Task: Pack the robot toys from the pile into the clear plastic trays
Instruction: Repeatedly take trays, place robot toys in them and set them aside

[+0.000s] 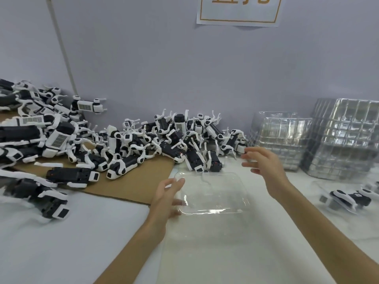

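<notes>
A pale grey wall backs the white table, with a paper sign edged in orange at the top. A brown cardboard sheet covers the left part of the table and carries most of the pile of robot toys. The toys are black and white and lie tangled, pointing every way with legs sticking up. The pile spills off the cardboard's right edge onto the bare table, as far as the stacks of clear trays against the wall on the right.

One clear plastic tray lies flat on the table in front of the person, just below the nearest toys. Its long axis runs left to right and it holds nothing. The left hand rests against its left short edge. The fingers are loosely spread over the far left corner, and blur hides whether they pinch the rim. The right hand hovers above and beyond the tray's far right corner, near the right end of the pile. Its fingers point left, slightly parted and lightly bent, holding nothing.

At the far right another toy lies in a clear tray of its own, its body lengthwise left to right.
</notes>
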